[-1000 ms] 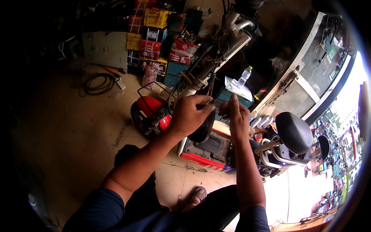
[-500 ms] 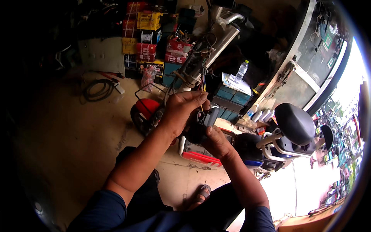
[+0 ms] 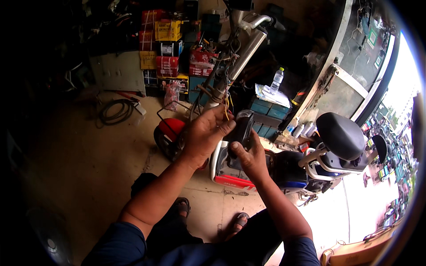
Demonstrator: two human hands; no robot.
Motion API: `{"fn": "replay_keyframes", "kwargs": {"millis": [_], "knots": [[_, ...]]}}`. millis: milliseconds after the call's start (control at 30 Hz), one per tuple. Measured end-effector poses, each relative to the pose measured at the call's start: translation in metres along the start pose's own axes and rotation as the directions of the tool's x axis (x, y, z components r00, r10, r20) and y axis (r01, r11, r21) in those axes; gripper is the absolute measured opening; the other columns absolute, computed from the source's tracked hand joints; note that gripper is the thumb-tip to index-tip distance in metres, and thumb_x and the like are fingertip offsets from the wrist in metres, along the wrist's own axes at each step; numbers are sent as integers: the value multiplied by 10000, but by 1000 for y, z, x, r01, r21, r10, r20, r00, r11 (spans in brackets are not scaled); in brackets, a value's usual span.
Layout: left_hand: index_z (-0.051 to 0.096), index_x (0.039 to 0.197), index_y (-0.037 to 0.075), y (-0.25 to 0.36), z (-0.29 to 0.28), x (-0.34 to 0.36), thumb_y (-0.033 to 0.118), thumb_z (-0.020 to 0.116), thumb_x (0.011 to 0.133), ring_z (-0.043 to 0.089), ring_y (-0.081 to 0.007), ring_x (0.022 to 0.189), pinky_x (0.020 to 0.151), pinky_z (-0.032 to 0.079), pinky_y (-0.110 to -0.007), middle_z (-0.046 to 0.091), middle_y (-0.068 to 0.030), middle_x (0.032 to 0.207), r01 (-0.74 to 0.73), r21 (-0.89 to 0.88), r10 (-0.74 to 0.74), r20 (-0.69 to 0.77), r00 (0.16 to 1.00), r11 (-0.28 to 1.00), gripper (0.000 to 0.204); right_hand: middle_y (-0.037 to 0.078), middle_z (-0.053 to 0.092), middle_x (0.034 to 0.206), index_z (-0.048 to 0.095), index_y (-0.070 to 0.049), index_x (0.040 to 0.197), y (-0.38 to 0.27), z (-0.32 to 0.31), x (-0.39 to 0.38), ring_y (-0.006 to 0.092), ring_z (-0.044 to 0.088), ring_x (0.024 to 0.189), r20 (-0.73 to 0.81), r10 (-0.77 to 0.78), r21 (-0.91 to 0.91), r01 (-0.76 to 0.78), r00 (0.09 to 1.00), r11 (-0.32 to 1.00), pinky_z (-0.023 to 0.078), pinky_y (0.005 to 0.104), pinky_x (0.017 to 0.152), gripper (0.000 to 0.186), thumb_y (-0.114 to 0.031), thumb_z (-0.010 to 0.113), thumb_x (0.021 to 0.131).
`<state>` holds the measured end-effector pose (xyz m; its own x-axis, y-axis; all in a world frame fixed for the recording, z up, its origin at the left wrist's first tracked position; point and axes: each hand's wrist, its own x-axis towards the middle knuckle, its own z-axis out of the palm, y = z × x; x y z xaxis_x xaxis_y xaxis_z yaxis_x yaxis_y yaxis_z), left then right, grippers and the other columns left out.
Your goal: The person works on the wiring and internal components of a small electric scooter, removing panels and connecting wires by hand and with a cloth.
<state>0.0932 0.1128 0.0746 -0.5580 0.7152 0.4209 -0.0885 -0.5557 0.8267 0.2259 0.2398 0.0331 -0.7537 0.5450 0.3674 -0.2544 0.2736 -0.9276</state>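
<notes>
One black part (image 3: 242, 129), within right hand's (image 3: 254, 160) grip, left hand (image 3: 204, 134) beside

I hold a black housing (image 3: 242, 128) with a paler, shiny top end, tilted slightly rightward, just right of the frame's centre; a thin yellow wire (image 3: 226, 114) hangs near its upper left.

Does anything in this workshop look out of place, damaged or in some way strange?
Yes: by the scooter's steering column, thin coloured wires hang exposed at the left hand; normally, such wires are tucked away. Also, a dark cable lies loosely coiled on the floor, perhaps a tripping risk. I see no clear damage.
</notes>
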Motion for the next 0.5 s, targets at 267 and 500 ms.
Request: {"fn": "replay_keyframes", "kwargs": {"millis": [267,500], "knots": [[548,1345,15,-7,7,0,156,936,841,649,-151,1113,1036,526,-322,668,-61,1173,-164,139,159,42,986,977,652,319,573,1435,286,147,1580,-25,6,-14,371,597,1347,-24,-46,-260,38,999,965,485,433,1116,1234,-492,957,764],[554,1347,25,6,5,0,105,917,849,660,-173,1157,1072,525,-346,684,-78,1231,-73,-21,72,-18,997,997,622,265,560,1452,263,19,1657,-40,7,-23,311,681,1103,7,-361,-700,262,933,664,587,397,939,1329,-404,1028,655]]}}
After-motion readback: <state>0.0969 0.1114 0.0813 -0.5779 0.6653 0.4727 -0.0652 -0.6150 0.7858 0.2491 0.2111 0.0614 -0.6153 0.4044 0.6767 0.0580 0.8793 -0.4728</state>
